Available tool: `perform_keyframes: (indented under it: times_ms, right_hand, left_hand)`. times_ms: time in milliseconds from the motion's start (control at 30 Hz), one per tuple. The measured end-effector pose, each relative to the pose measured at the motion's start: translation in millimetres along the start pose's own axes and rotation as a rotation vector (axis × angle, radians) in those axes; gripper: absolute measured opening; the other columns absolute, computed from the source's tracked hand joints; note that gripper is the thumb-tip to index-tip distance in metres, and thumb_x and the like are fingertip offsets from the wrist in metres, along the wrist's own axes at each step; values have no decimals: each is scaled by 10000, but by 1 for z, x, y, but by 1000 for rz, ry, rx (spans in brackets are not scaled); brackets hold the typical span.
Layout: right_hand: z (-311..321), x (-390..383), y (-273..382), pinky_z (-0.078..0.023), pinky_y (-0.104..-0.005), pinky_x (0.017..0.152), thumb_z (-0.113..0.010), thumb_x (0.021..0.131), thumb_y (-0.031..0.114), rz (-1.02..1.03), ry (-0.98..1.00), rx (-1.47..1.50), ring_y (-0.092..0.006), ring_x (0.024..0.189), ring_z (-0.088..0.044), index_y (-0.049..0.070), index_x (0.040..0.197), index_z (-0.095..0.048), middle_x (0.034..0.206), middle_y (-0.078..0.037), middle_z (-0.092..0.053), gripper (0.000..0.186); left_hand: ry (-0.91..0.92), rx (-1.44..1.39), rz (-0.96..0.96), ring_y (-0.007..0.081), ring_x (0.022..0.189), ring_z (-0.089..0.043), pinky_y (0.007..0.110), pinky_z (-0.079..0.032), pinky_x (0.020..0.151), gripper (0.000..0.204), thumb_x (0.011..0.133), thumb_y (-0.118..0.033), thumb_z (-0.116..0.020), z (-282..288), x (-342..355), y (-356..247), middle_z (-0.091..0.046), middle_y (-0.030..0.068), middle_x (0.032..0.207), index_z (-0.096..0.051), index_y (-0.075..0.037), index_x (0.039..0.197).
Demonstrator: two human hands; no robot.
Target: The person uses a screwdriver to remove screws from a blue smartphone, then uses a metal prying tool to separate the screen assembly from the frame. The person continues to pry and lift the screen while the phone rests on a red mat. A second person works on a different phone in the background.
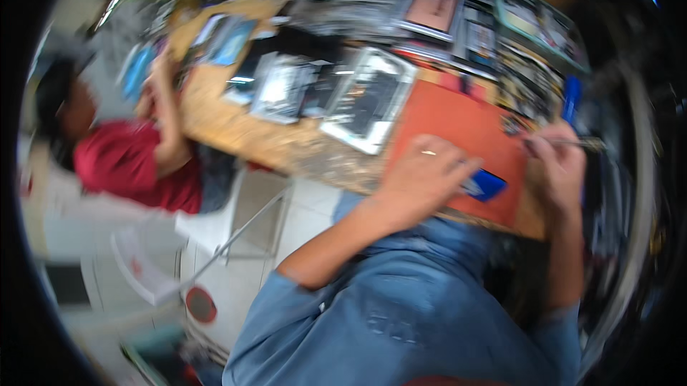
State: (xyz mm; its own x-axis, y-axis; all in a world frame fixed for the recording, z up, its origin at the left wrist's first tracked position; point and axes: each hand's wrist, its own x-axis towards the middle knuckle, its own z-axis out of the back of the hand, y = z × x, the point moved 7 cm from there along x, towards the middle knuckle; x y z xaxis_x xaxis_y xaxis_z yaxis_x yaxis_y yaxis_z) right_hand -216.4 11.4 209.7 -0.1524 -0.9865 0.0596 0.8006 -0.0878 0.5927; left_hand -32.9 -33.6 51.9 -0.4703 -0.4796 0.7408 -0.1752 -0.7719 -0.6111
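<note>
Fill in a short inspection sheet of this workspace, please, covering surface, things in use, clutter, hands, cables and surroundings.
Surface: worn wooden table, with an orange mat.
Things in use: blue flat piece over the mat; thin tool, blurred.
Clutter: white-framed flat device beside the mat; stacked flat items beyond.
Hands: left hand at the blue piece, grip unclear; right hand holds the tool.
Cables: nothing seen, though blur may hide some.
Surroundings: person in red shirt at left; pale tiled floor.
</note>
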Motion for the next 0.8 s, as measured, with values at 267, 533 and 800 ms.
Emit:
perform_keyframes:
  times_ms: [267, 533, 800]
  right_hand:
    - [-227, -19, 2, -598, -317, 915, -690, 1014, -8, -133, -118, 625, -142, 1023, -723, -5, 1075, -658, 1078, -83, -706, 69]
    - [-250, -20, 3, -612, -303, 901, -671, 1037, -11, -139, -171, 778, -132, 1037, -717, -20, 1070, -647, 1093, -99, -706, 41]
    - [-238, -21, 20, -603, -307, 834, -693, 1006, -34, 346, -290, 159, -121, 970, -716, -10, 1009, -662, 1011, -92, -717, 39]
  left_hand:
    - [621, 501, -4, 311, 1390, -498, 613, -182, 1243, 666, 855, -409, -830, 116, -51, 52, -621, 41, 1359, -618, -174, 1441]
    - [625, 472, -27, 334, 1354, -505, 607, -201, 1232, 719, 839, -478, -826, 125, -60, 63, -622, 69, 1340, -613, -151, 1443]
    - [640, 434, -15, 346, 1269, -521, 592, -274, 1150, 700, 860, -483, -793, 120, -53, 65, -622, 95, 1313, -613, -136, 1442]
